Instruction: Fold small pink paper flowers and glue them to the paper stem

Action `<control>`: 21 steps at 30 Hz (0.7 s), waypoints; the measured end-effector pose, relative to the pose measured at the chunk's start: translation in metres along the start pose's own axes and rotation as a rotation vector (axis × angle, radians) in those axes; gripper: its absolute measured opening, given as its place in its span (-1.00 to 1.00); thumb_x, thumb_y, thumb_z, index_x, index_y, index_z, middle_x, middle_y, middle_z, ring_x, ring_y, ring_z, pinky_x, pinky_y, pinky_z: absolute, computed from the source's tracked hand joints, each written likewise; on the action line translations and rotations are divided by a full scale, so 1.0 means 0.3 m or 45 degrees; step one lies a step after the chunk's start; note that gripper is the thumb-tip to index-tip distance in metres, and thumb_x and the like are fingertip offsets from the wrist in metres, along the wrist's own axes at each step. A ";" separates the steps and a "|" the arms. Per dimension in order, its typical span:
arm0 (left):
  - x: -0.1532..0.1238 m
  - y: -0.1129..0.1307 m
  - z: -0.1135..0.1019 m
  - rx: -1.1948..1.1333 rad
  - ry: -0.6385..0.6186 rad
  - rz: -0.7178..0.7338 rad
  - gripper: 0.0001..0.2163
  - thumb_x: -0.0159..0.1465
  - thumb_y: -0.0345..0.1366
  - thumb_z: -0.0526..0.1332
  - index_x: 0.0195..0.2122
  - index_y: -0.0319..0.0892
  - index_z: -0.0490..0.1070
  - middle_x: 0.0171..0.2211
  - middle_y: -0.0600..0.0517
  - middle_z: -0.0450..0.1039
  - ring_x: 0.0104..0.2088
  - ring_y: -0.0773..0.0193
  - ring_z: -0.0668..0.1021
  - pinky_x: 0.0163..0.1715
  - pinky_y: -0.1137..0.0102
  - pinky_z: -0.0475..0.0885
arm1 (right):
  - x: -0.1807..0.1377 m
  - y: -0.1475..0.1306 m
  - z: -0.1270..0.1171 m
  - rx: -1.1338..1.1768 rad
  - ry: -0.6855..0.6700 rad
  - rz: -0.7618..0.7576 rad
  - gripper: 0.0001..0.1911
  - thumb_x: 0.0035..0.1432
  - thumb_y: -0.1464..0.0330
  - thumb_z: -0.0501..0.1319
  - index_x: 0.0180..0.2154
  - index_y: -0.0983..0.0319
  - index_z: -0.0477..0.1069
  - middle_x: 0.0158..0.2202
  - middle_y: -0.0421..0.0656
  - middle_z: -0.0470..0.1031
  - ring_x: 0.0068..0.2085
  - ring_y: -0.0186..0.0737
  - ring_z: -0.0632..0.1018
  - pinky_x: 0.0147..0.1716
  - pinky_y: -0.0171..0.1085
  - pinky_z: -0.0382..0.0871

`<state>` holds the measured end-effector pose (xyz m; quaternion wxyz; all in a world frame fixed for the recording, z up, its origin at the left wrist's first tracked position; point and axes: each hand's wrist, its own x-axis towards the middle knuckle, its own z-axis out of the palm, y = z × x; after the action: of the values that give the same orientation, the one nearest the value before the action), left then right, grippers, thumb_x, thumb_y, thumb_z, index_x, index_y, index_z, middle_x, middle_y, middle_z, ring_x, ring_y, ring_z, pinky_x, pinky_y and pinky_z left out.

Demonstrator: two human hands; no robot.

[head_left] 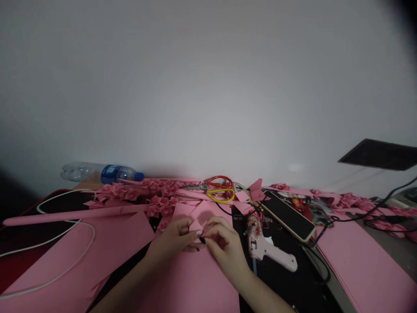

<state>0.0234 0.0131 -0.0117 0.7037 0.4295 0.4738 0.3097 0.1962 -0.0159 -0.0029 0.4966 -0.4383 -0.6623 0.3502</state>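
A small folded piece of pink paper [195, 225] is pinched between my two hands above a large pink sheet [202, 278]. My left hand [180, 234] closes on it from the left, thumb on the near face. From the right, my right hand [224, 241] has its fingertips drawn together at the paper's edge, close to the left thumb. How the far side of the paper is folded cannot be seen. Just right of the right hand lies a pink glue gun [272, 252], with a glue stick showing at its back.
Scissors [220, 190] with red and yellow handles rest on pink paper flowers [161, 204] along the wall. A plastic bottle [112, 173] lies at the back left, above white cable [93, 234]. A phone [288, 216] and more pink sheets [368, 265] are to the right.
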 end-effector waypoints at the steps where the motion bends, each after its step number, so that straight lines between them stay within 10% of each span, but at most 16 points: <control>1: -0.001 0.001 -0.001 -0.001 0.001 0.006 -0.57 -0.06 -0.01 0.48 -0.39 -0.16 0.33 -0.40 0.06 0.58 -0.29 0.08 0.69 -0.30 0.34 0.53 | 0.001 0.002 -0.003 -0.003 0.024 0.018 -0.91 0.13 0.48 0.22 -0.41 0.21 0.43 -0.27 -0.11 0.46 -0.24 -0.19 0.50 -0.31 -0.30 0.34; 9: -0.017 0.012 0.013 0.045 -0.107 0.048 -0.66 0.00 -0.06 0.45 -0.43 -0.16 0.38 -0.46 0.07 0.58 -0.37 0.18 0.66 -0.32 0.37 0.52 | 0.008 0.037 -0.002 -0.125 -0.137 0.210 -0.60 0.31 0.25 0.05 -0.58 0.15 0.09 -0.60 -0.31 0.10 -0.53 -0.31 0.18 -0.56 -0.32 0.04; 21: -0.016 0.013 0.013 -0.002 -0.132 0.013 -0.59 -0.04 -0.02 0.47 -0.44 -0.16 0.31 -0.51 0.14 0.49 -0.43 0.23 0.64 -0.30 0.34 0.51 | 0.004 0.021 0.001 -0.181 -0.232 0.137 -0.62 0.29 0.33 0.05 -0.60 0.17 0.18 -0.61 -0.27 0.24 -0.54 -0.29 0.28 -0.55 -0.33 0.12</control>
<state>0.0253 0.0095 -0.0055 0.7260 0.4467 0.4342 0.2912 0.1972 -0.0125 -0.0083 0.3826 -0.4736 -0.7034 0.3668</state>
